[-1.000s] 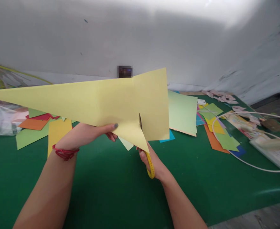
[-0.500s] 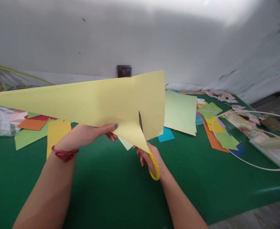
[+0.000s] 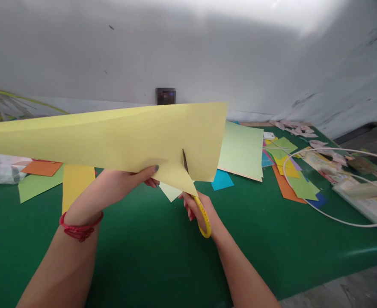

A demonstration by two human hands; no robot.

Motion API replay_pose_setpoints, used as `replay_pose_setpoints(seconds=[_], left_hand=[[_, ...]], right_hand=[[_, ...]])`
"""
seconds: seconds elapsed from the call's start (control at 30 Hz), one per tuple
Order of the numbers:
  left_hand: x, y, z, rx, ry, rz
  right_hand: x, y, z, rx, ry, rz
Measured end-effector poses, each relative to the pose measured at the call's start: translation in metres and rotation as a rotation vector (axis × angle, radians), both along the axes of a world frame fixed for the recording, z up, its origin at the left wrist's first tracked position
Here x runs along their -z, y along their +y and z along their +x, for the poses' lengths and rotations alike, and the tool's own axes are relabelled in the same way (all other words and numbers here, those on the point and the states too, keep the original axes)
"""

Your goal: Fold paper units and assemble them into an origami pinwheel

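A large sheet of pale yellow paper (image 3: 127, 139) is held up above the table. My left hand (image 3: 140, 177) pinches its lower edge, thumb on the near face and fingers behind. My right hand (image 3: 201, 209) is closed round the handles of yellow-handled scissors (image 3: 204, 218). One dark blade shows in front of the sheet, inside a cut that runs up from the lower edge near its right end. Left of the cut, the paper's corner bends toward me over the scissors. The other blade is hidden behind the paper.
Pale green sheets (image 3: 244, 149) and a blue piece (image 3: 222, 179) lie behind on the green table (image 3: 143, 256). Coloured paper scraps (image 3: 289, 171), a white cable (image 3: 319, 219) and a power strip (image 3: 361, 205) are at right. Orange paper (image 3: 42, 167) and a plastic bag (image 3: 2, 169) are at left.
The sheet has tilted, its left part lower and its right end slightly shifted right. My right hand and the scissors have moved a little up and left. Both hands keep their hold.
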State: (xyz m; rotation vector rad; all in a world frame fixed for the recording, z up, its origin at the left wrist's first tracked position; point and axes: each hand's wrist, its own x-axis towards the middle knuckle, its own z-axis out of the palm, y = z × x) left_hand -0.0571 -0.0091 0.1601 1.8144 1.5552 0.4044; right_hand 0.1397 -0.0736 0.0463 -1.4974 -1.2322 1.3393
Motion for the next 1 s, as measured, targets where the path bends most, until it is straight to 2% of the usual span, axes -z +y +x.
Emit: replay_pose_setpoints(seconds=[0.3, 0.4, 0.83, 1.0], left_hand=[[-0.009, 0.003, -0.003, 0.084, -0.079, -0.188], [-0.013, 0.004, 0.0, 0.065, -0.087, -0.229], [-0.013, 0.003, 0.001, 0.033, -0.047, -0.246], [-0.004, 0.004, -0.004, 0.05, -0.022, -0.256]], right_hand=[[0.008, -0.002, 0.005, -0.032, 0.079, 0.092], [0.01, -0.002, 0.006, -0.036, 0.073, 0.104], [0.007, -0.003, 0.007, -0.039, 0.086, 0.092], [0.003, -0.003, 0.005, -0.025, 0.071, 0.09]])
